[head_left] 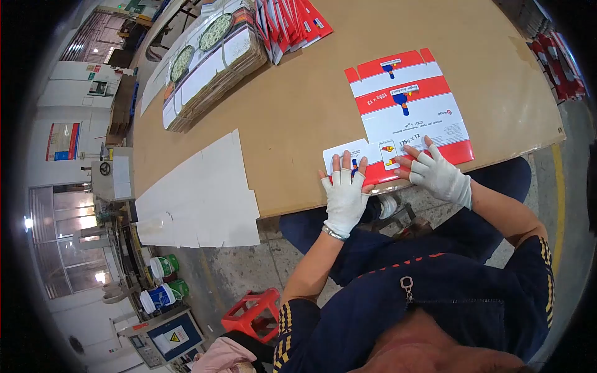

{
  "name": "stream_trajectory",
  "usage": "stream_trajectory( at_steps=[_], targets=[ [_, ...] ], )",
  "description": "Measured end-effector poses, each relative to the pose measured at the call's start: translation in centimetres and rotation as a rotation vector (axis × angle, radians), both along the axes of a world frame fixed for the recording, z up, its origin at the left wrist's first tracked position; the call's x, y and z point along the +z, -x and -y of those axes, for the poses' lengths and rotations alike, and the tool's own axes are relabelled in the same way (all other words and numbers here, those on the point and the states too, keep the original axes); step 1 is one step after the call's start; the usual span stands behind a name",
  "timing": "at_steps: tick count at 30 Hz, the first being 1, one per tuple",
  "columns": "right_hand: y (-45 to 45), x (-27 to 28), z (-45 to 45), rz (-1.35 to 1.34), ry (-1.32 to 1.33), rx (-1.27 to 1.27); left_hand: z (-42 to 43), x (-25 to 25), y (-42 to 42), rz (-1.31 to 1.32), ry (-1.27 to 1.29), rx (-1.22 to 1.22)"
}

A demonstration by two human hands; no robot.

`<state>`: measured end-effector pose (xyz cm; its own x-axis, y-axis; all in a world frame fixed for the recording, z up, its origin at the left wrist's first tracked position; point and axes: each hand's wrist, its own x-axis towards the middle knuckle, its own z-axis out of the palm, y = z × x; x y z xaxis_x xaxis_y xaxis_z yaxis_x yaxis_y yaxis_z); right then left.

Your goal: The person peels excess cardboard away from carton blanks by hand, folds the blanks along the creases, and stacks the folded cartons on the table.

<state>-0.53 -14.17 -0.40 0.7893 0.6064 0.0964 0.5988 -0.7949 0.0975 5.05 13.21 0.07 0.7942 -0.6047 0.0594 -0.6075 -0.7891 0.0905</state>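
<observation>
A flat, unfolded red-and-white printed carton point(410, 124) lies on the brown board-covered table near its front edge. "125g x 12" and blue-and-red pictures are printed on it. My left hand point(345, 196), in a white fingerless glove, rests on the carton's narrow left flap with fingers spread. My right hand point(435, 173), gloved the same way, lies on the carton's front red-and-white part with its fingers apart. Both hands touch the carton from above, and neither grips it.
A strapped stack of printed cardboard point(217, 62) lies at the back left, beside a pile of red-and-white cartons point(292, 28). White sheets point(202, 196) cover the table's left corner. A red stool point(252, 314), buckets point(163, 267) and a person in pink point(225, 355) are at lower left.
</observation>
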Motion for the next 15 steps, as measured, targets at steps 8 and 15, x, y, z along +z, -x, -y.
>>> stream_trajectory(
  at_steps=[8, 15],
  targets=[
    [0.9, 0.0, -0.6, -0.146, -0.152, -0.078, 0.5, -0.5, 1.1, 0.019, 0.01, 0.123],
    [1.1, -0.4, -1.0, -0.128, -0.2, -0.103, 0.8, 0.9, 0.9, -0.068, 0.016, 0.123]
  ],
)
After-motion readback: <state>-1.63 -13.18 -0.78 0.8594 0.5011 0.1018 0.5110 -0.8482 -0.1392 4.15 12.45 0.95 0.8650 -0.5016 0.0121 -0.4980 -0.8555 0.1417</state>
